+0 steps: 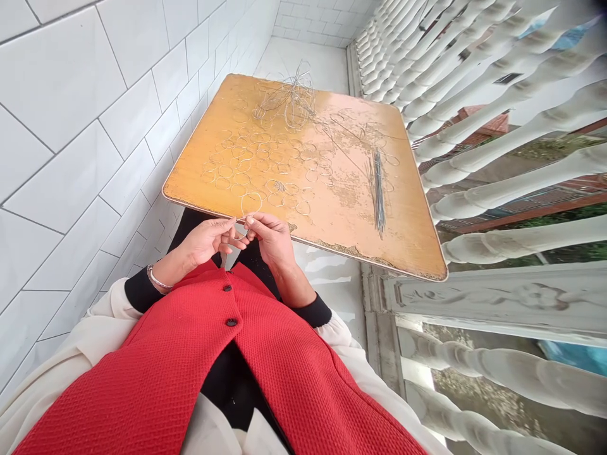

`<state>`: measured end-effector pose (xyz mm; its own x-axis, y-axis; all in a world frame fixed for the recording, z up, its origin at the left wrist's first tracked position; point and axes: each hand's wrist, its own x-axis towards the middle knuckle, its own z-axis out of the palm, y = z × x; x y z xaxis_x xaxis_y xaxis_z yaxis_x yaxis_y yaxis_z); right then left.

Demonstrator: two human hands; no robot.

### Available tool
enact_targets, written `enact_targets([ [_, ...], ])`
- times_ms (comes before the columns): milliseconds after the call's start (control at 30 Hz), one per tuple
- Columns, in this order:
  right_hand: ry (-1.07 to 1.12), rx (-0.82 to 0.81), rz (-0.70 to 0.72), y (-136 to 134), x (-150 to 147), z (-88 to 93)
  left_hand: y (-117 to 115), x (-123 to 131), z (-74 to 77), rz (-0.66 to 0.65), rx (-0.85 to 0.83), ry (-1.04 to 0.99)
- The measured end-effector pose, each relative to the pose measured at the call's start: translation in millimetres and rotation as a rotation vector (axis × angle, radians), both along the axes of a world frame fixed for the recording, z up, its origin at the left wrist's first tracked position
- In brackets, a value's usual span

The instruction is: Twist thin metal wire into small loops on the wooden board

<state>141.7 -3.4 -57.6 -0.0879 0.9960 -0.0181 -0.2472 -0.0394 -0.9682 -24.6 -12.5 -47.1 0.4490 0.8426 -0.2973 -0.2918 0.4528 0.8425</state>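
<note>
Between my two hands, just off the table's near edge, is a thin wire ring (251,202). Its loop stands up above the fingertips. My left hand (211,240) pinches the wire from the left, with a bracelet at that wrist. My right hand (269,235) pinches it from the right, thumb and forefinger closed; the fingertips of both hands nearly meet. Whether the wire ends are joined is too small to tell. Beyond the hands, several similar wire rings (265,155) lie spread over the table's left half.
The worn wooden table (346,246) has peeling patches. A tangled wire bundle (298,104) stands at its far side, and a bundle of straight wires (378,196) lies at the right. A tiled wall (133,126) borders the left; a white balustrade (512,183) borders the right.
</note>
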Motion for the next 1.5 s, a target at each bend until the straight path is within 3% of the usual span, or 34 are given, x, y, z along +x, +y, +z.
enact_targets([
  [700, -0.007, -0.064, 0.085, -9, 6, 3.3, -4, 4, 1.7, 0.105, 0.001, 0.017],
  [1067, -0.160, 0.029, -0.122, -12, 12, 1.2, -5, 1, -2.8, 0.066, 0.129, 0.068],
  [1500, 0.025, -0.037, 0.049, 2, 7, 3.2, -5, 4, -3.4, 0.082, 0.076, 0.047],
])
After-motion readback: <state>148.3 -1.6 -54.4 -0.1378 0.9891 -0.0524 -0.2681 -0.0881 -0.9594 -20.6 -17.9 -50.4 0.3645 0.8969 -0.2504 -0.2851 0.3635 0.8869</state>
